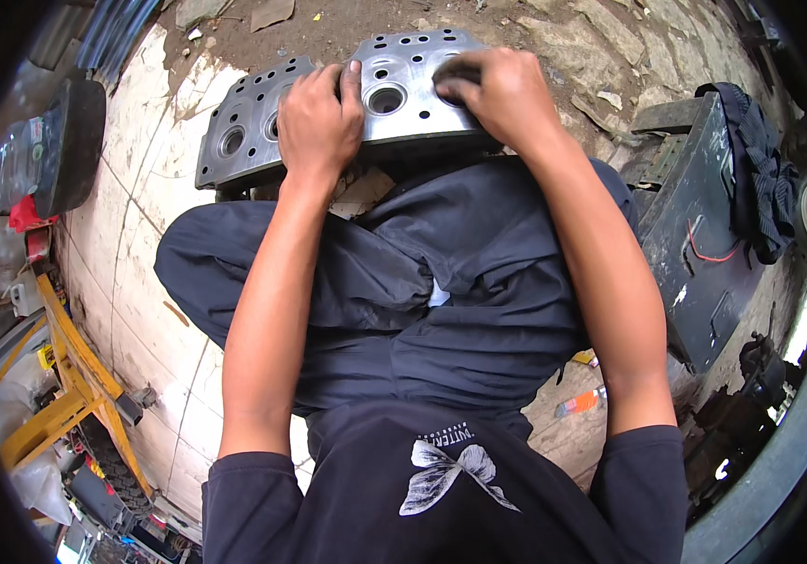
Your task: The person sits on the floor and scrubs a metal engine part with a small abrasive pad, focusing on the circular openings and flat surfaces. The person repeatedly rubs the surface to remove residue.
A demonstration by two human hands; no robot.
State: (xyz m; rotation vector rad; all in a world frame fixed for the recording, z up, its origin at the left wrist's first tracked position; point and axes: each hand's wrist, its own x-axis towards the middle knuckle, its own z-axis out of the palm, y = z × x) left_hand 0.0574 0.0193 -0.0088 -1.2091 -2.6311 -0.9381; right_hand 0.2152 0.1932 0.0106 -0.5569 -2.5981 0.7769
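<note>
A grey metal cylinder head [399, 122] with round valve ports and many small bolt holes lies in front of my folded legs. My left hand [319, 122] rests on its left-middle part, fingers curled down over a port and thumb along the right side. Whatever lies under those fingers is hidden. On the right part of the cylinder head, my right hand [507, 89] has its darkened thumb and fingers pinched together at another port. Anything between them is too small or covered to make out. One open port [386, 100] shows between my hands.
A dark metal box [695, 254] with a striped cloth [760, 169] over it stands at the right. Yellow metal stand parts [70, 385] are at the left, below a black container [73, 146]. Pale tiles [131, 273] meet dirt and stones beyond the cylinder head.
</note>
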